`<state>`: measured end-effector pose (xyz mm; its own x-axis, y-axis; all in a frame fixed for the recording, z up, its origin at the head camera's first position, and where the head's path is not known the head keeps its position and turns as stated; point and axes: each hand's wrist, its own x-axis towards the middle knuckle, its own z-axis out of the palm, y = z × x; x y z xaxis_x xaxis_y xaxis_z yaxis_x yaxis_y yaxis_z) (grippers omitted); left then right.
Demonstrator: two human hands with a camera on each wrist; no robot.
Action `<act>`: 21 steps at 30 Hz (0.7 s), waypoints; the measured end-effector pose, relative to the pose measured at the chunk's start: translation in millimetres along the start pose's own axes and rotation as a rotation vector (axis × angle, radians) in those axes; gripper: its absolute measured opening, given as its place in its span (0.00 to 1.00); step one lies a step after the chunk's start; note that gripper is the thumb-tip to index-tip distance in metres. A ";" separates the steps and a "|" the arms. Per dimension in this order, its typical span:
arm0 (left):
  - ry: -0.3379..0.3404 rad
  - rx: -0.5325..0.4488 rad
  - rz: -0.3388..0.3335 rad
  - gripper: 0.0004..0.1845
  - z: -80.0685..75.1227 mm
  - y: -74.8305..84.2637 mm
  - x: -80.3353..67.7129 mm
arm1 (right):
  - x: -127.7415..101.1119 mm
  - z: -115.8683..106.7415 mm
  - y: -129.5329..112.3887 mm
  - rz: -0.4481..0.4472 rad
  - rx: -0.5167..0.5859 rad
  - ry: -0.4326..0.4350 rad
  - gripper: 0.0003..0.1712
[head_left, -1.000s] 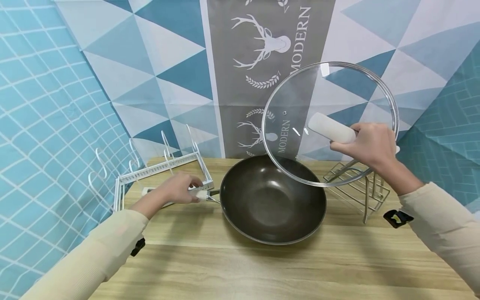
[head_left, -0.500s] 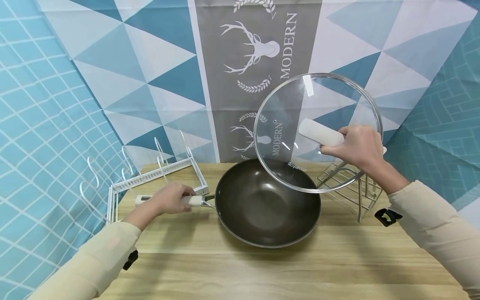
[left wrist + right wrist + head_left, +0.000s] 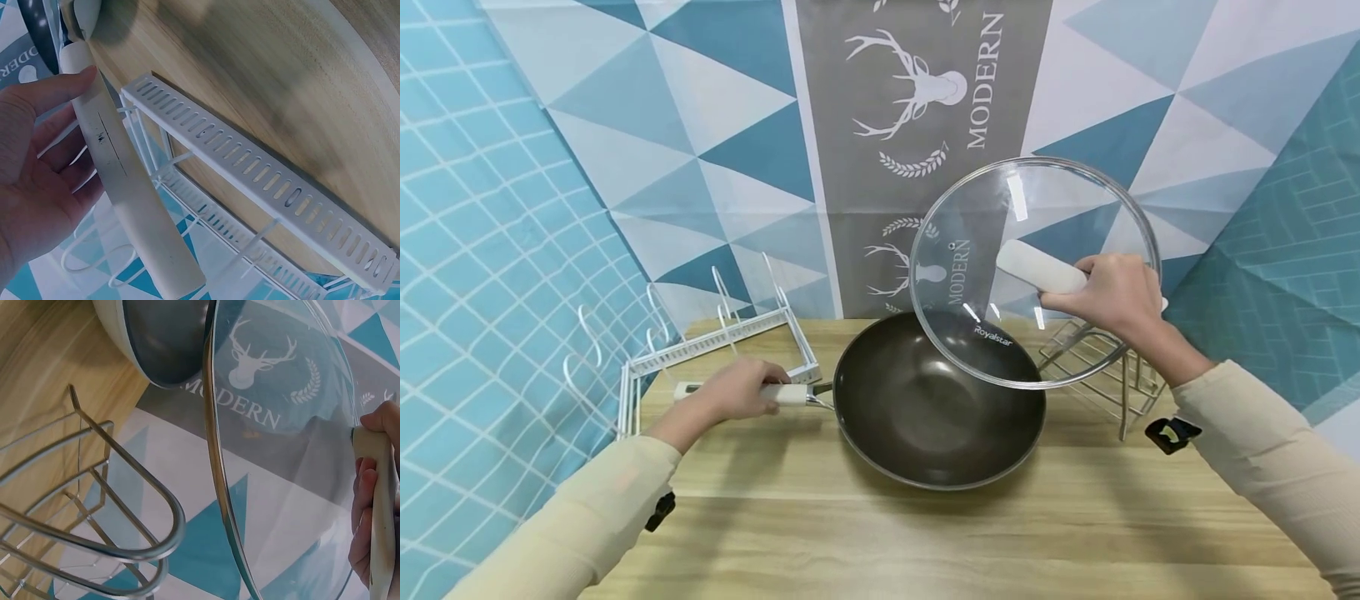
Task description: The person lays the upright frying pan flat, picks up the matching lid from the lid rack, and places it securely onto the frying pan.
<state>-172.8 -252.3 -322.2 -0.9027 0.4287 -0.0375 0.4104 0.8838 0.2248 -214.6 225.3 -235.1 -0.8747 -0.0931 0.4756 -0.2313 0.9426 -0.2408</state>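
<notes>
Lid: glass lid (image 3: pixel 1036 271) is held tilted in the air, right of centre of the head frame, above the far rim of the wok (image 3: pixel 938 408).
Right grip: right hand (image 3: pixel 1112 293) is curled around the white lid handle (image 3: pixel 1039 267).
Left grip: left hand (image 3: pixel 739 392) is wrapped around the wok handle (image 3: pixel 128 187), on the counter (image 3: pixel 925 533).
Handling: I judge the glass stiff, rather heavy, fragile and smooth; I would hold only the handle, not the rim.
Nearby: wire rack (image 3: pixel 1101 371) behind the lid, white rack (image 3: pixel 715 350) at left.

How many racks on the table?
2. A white rack stands at the table's back left, behind the left hand. A bare metal wire rack stands at the back right, partly hidden behind the glass lid.
</notes>
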 end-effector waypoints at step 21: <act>0.020 0.003 -0.052 0.18 1.5 -3.8 -0.8 | -0.5 19.7 -5.6 -0.003 0.075 -0.071 0.28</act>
<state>-173.4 -255.7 -324.5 -0.9253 0.3780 -0.0297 0.3628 0.9055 0.2199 -221.3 213.8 -250.6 -0.9015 -0.1209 0.4156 -0.2626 0.9160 -0.3031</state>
